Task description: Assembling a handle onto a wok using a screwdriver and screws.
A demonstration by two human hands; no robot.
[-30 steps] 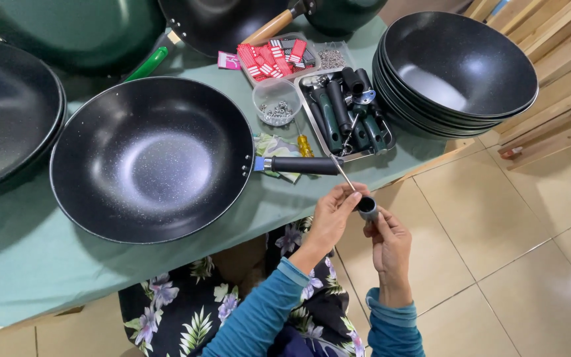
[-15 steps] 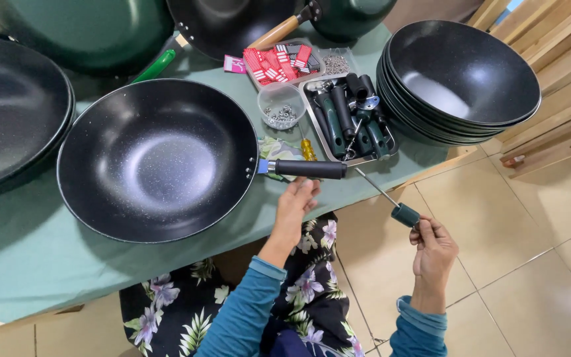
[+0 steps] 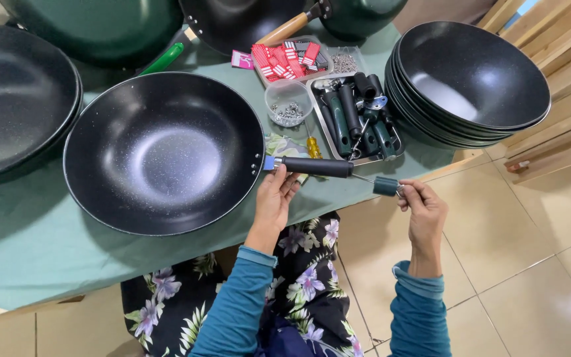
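**Hands fix a handle onto a black pan**

Left hand (image 3: 277, 193) wraps its fingers from below around the near end of the black handle (image 3: 316, 166), right where it meets the big black pan (image 3: 163, 152). Right hand (image 3: 421, 205) pinches a small dark green screwdriver (image 3: 384, 186) by its stubby grip. Its thin metal shaft goes into the far end of the handle.

To do this well, I think the tool should stay in a straight line with the handle. The left hand should hold firm so the pan does not spin on the green tablecloth (image 3: 28, 264).

The pan is round and deep, with tiny shiny speckles inside. It sits on the table in front of the person. The handle is a smooth, dull tube, with a bit of blue at the pan end.

Just behind the handle is a metal tray (image 3: 358, 122) full of more handles. Beside it a clear plastic cup (image 3: 287, 102) holds small silver screws. On the right, a stack of black pans (image 3: 470, 82) has no handles on.
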